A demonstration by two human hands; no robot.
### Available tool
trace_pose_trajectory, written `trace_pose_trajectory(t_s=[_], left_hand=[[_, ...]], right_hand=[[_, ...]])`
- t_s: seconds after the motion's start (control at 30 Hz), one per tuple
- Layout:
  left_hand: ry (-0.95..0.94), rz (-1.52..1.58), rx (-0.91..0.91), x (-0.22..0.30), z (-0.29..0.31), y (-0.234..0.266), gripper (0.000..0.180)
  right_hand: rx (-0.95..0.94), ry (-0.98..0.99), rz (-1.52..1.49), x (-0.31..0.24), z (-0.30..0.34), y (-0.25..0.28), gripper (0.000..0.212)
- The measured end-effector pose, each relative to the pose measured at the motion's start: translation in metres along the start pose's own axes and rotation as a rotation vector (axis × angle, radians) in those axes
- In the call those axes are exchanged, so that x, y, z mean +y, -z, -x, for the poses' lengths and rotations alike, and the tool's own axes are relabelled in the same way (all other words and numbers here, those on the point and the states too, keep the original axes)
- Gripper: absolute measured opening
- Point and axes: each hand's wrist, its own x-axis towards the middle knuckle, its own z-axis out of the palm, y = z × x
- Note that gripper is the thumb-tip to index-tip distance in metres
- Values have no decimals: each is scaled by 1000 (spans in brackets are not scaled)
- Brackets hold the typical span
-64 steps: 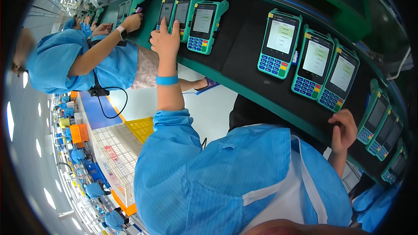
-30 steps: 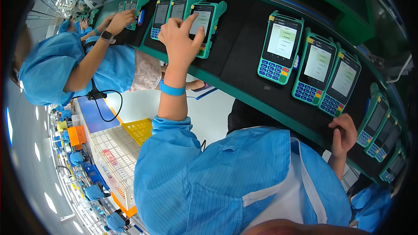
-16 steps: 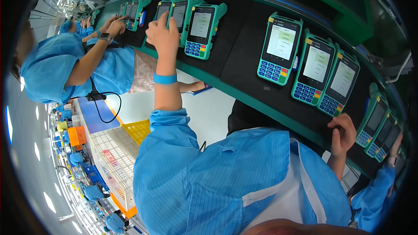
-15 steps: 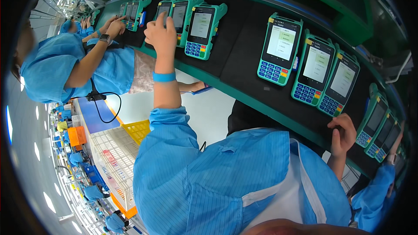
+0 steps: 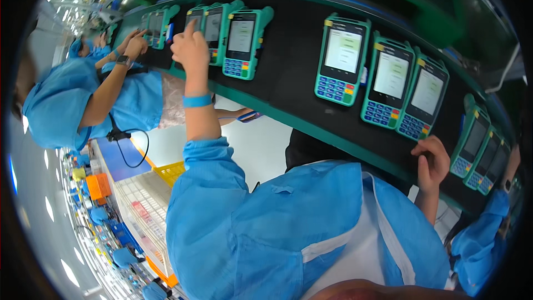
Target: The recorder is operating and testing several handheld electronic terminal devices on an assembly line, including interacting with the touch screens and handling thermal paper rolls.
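My left hand (image 5: 191,50), with a blue band at the wrist, holds its index finger out over the leftmost payment terminal (image 5: 195,15) of a group of three; I cannot tell whether the fingertip touches its screen. Right of it stand a middle terminal (image 5: 213,28) and a third terminal (image 5: 240,41), lit. My right hand (image 5: 433,161) is loosely curled, thumb apart, holding nothing. It hovers by the keypad end of a green terminal (image 5: 425,97), beside two more lit ones, a centre terminal (image 5: 388,83) and a lone-standing terminal (image 5: 341,58).
The terminals rest on a black belt (image 5: 294,72) with a green edge rail (image 5: 266,97). At left a co-worker in blue (image 5: 61,94) handles other terminals (image 5: 155,25). Another co-worker's sleeve (image 5: 480,239) is at right, near dark-screened terminals (image 5: 477,144). A white basket (image 5: 144,200) stands lower left.
The whole view has shifted slightly, with the terminals and both hands appearing a little further left. My left index finger still points at the leftmost terminal, and my right hand keeps its loose curl.
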Motion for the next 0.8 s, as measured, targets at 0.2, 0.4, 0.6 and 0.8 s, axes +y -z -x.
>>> trace_pose_trajectory(t_s=[0.2,0.4,0.6,0.8], left_hand=[[-279,414,-213,62,60,72,32],[-160,400,-628,95,142,107,31],[-53,805,-667,91,188,95,45],[-33,712,-621,78,204,108,35]], right_hand=[[-1,2,57,-1,-7,2,26],[61,46,84,-7,-8,3,25],[240,31,248,-9,2,15,24],[374,126,296,-7,7,39,27]])
